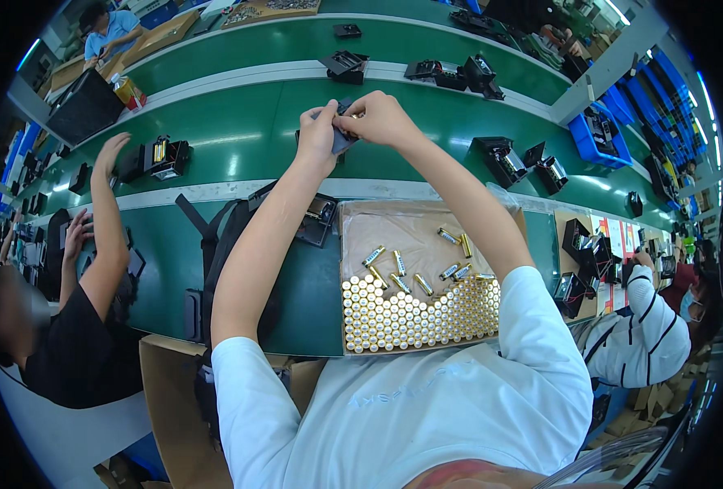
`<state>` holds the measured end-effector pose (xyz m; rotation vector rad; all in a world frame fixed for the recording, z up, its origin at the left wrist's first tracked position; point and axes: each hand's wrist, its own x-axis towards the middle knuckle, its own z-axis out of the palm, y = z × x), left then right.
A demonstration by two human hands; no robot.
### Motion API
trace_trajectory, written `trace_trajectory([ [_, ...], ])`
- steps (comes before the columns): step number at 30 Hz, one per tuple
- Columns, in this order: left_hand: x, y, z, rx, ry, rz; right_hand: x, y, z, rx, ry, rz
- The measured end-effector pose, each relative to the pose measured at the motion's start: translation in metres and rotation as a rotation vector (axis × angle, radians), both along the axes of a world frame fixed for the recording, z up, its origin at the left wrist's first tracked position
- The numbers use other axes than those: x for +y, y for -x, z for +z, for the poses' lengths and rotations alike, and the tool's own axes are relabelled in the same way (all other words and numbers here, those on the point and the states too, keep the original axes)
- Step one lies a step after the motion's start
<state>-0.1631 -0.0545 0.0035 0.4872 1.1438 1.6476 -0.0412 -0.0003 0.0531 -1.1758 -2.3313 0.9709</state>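
Over the far part of the green bench, both my arms stretch out to one small dark case (343, 143). My left hand (318, 133) is closed round its left side. At its upper right, the fingers of my right hand (378, 120) are bent in a pinch; a hint of gold shows by the fingertips, but I cannot make out what it is. Nearer to me stands an open cardboard box (421, 348) of gold-ended batteries, most upright in tight rows. Several loose batteries (400, 262) lie on their sides on its bare floor.
Left of the box lie a black device (321, 213) and a black strap (201, 218). Open black cases (504, 160) stand along the green belt (239, 130). A blue bin (599, 134) is at the right. A co-worker's arm (105, 244) reaches in at left; another person (643, 326) sits right.
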Motion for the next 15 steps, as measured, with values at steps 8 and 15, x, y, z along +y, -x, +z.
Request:
trace_trajectory([
  [8,0.0,0.007,-0.007,0.054,0.035,0.084,0.0,-0.004,0.008,-0.028,-0.117,0.069],
  [15,0.005,0.015,-0.01,-0.047,0.066,0.091,-0.008,0.002,0.009,0.012,-0.264,0.07],
])
